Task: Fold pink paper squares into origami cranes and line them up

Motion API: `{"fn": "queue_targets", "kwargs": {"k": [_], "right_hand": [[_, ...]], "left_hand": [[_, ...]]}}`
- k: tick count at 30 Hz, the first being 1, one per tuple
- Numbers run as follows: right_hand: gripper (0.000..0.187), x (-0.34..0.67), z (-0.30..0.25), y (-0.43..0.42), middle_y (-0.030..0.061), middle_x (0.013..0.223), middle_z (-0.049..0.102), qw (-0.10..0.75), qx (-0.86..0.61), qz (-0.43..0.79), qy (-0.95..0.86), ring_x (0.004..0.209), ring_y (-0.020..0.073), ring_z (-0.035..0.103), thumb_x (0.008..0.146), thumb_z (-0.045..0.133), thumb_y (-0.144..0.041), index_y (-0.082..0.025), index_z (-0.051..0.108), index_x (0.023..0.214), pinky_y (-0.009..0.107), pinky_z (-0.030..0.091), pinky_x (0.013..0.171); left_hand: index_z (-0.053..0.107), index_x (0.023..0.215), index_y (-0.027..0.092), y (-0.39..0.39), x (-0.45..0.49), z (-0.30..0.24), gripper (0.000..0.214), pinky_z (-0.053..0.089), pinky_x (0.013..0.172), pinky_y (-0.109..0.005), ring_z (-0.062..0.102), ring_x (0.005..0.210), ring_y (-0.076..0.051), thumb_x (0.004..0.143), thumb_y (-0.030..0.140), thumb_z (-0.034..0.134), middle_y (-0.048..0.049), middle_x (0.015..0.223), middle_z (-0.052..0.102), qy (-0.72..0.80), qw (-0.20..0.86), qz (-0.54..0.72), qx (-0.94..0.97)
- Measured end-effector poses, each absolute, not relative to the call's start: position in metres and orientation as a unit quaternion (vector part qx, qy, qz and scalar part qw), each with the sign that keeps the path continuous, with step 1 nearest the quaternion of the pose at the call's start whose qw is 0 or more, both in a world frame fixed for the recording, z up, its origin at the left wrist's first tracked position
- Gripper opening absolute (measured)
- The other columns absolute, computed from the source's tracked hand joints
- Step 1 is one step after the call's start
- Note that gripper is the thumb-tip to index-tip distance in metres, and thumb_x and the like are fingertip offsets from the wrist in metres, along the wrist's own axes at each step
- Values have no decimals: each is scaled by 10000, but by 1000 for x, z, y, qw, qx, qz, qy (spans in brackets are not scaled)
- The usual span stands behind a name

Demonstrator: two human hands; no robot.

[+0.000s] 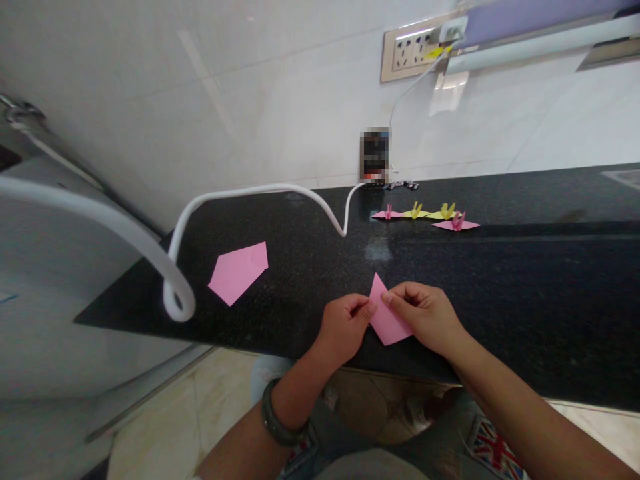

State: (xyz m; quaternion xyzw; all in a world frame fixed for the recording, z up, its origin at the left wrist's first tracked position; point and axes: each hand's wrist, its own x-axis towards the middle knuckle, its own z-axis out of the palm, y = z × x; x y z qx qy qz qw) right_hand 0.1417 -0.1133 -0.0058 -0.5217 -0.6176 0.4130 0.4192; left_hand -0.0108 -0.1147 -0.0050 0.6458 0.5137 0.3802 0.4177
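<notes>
Between my two hands is a folded sheet of pink origami paper [389, 327], its pointed tip facing away from me. My left hand [346, 327] pinches its left edge between thumb and fingers. On the right side, my right hand [425, 313] grips the sheet, thumb on top and fingers curled behind it. Both hands are close to the counter's front edge. Another pink paper [239, 272], also partly folded, lies flat on the counter to the left, apart from my hands.
Small folded paper cranes, pink [457, 225] and yellow [415, 212], stand near the back of the dark counter [300, 260]. A blurred-out dark device [375, 157] leans on the wall below a socket panel [410, 53]. A thick white cable [260, 191] loops across the left side.
</notes>
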Motion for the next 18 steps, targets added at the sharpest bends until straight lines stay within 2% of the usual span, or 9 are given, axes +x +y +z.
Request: {"fn": "queue_targets", "kwargs": {"k": [6,13,18], "right_hand": [[268,142,-6,-115,-3,543,487,432,-520,402,-618,475,91,414,730,505,-382,-146,541,608,205,321,415],[263,144,-4,-114,3,556,493,460,-530,409,-583,483,89,413,732,508,-386,-141,552,647,209,334,425],[266,141,-7,-113,-7,549,478,434,-514,438,-596,488,90,426,750,483,-398,-156,514,644,216,368,448]], "left_hand": [[588,614,144,-115,-10,-7,288,299,478,-210,413,509,-94,734,373,461,3,536,499,536,393,378,644],[599,698,139,-113,-12,-9,265,352,529,-214,470,575,-113,725,376,483,-22,624,556,495,460,381,631],[597,707,127,-113,-15,-6,262,359,543,-213,446,583,-108,732,358,477,-17,624,528,490,479,437,582]]}}
